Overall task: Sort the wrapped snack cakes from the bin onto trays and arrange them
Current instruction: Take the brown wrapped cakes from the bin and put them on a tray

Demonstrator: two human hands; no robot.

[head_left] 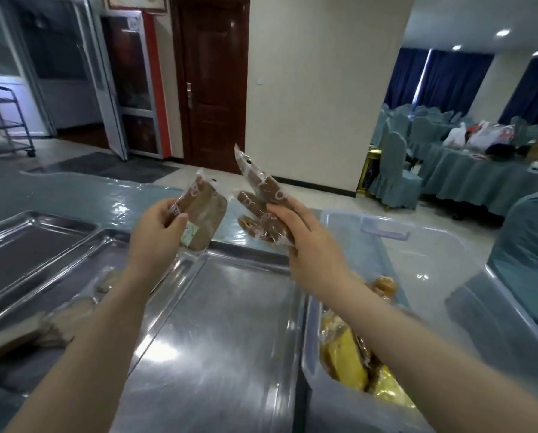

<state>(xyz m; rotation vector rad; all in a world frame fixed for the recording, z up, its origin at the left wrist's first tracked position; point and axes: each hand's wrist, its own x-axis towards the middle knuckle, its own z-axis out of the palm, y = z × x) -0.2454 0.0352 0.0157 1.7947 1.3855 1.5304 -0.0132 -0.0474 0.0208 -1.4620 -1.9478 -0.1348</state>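
Wrapped snack cakes are split between both hands, held up above the far edge of the middle steel tray [217, 323], with more lying in the clear plastic bin [442, 267] at the right. Around them: a second steel tray [74, 270] to the left carries a blurred row of brown wrapped cakes [39, 329] at its near end, and a third tray [27, 242] sits further left. All stand on a table under a shiny blue-grey cover [83, 192]. Beyond it are a dark wooden door [213, 82], a cream wall, a metal trolley [8, 120] at far left, and covered chairs [392, 170] round a cluttered table at right. Nothing stands between the hands and the trays; the right forearm crosses over the bin's near corner and hides part of its contents.

The left hand [155, 235] grips one flat brown cake in clear wrap [203, 214], fingers curled round its left edge and thumb pressed on its face; the pack stands roughly upright, tilted slightly right. The right hand [305, 242] holds a fanned bunch of brown wrapped cakes [263, 210], thumb on top and fingers curled beneath, the packs splaying up and to the left, the longest one pointing toward the door. How many packs it holds I cannot tell for sure. The two handfuls are close together but apart.

Inside the bin, yellow and golden-brown wrapped cakes [349, 354] lie heaped at the near left corner, with another golden one [385, 285] just beyond the right wrist
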